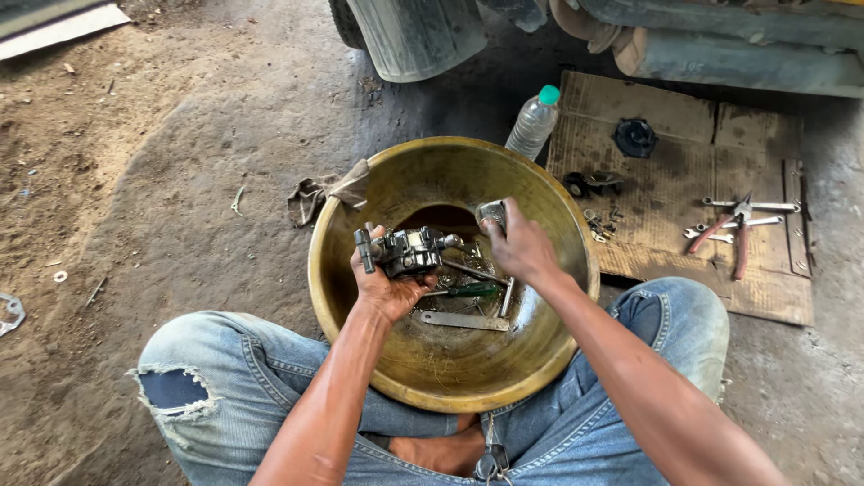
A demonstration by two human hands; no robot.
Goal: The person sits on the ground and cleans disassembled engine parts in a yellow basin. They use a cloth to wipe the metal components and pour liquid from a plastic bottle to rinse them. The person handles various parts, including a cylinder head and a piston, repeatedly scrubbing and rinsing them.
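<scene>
Support surface: bare dirt floor [180, 162], brown and compacted, darker at the far side beneath a vehicle.

Items lying directly on the floor:
- Large yellow-brown basin [360, 297], centre, near side.
- Crumpled grey rag [315, 193], touching the basin's far-left rim.
- Clear plastic bottle [533, 121] with a green cap, upright, just beyond the basin's far rim.
- Flattened cardboard sheet [765, 297], right of the basin, its left edge just beside the bottle.
- Small metal ring part [11, 313], at the left edge, well apart from the basin.
- Scattered small debris across the left area.
</scene>
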